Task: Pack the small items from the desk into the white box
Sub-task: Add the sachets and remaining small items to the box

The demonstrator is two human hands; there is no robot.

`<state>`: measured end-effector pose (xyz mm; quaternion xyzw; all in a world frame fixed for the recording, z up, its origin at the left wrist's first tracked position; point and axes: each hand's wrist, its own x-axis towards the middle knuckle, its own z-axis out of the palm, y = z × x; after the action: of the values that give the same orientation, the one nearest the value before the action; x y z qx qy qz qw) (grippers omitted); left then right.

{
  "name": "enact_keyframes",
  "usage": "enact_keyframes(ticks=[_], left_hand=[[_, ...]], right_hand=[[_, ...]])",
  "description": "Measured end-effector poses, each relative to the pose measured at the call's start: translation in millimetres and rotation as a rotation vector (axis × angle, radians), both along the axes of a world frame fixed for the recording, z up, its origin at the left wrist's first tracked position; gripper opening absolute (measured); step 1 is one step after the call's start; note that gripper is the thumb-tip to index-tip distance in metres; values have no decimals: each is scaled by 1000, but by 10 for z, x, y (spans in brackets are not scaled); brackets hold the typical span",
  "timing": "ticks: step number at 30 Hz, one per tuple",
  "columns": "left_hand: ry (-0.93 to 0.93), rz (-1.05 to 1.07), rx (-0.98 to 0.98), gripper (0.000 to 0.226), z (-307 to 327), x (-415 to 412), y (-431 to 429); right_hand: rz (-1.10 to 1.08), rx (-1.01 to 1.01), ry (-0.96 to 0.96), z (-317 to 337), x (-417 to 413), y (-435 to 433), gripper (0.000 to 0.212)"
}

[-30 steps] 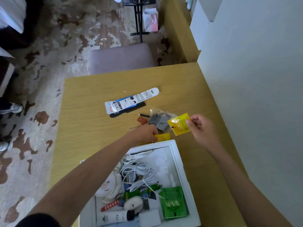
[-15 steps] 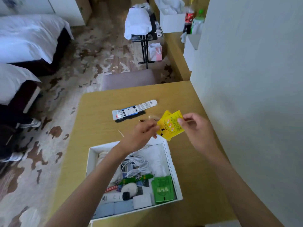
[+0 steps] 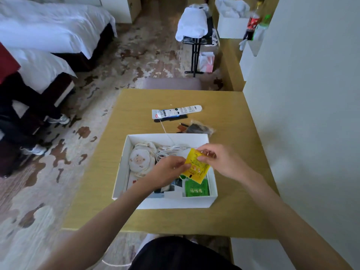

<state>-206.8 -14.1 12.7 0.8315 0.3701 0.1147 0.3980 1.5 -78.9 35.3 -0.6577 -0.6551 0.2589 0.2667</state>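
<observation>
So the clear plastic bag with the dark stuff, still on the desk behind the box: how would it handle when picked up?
The clear plastic bag looks crinkled and loosely filled, so it would probably sag and flex. Being small and flat on the desk, it is likely light. Its glossy film may be a bit slippery, so a pinch grip at an edge seems safest.

Plain pale wall (image 3: 311, 94) on right | worn carpet (image 3: 58, 191) patterned cream and brown | two beds (image 3: 48, 26) with white bedding at left | yellow wooden tabletop (image 3: 136, 104) against wall | grey-mauve chair seat (image 3: 171, 84) at far edge | black folding stand (image 3: 195, 53) carrying white towels beyond | soft, even daylight
</observation>
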Motion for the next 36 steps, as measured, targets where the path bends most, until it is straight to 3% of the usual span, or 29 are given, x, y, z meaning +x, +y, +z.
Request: enact_keyframes(ticks=[2,7,12,14,17,20,25,31,36], left_hand=[[111,-2,130,22,-142,-74,-57],[140,17,273,22,-267,-192,-48],[232,-16,260,24,-285,-216,9],[226,-2,227,24,-263,-208,44],[197,59,206,23,-173,-195,164],[140,148,225,21,-56,-158,383],[13,238,214,18,200,-18,917],[-114,467,-31,13,239,189,1814],[59,251,-235,17,-141,371,2297]], right_hand=[[98,-54,-146,-77,-54,1,22],[340,-74,-590,-250,-253,50,28],[477,-68,-987,-420,-388,10,24],[473,-63,-1042,-459,-367,-14,27],[384,25,-832,-413,-269,19,32],[167,124,-416,-286,-93,119,29],[-133,56,29,-134,196,471,33],[-261,-70,56,-292,521,1131,28],[-263,-274,83,-661,625,1644,34]])
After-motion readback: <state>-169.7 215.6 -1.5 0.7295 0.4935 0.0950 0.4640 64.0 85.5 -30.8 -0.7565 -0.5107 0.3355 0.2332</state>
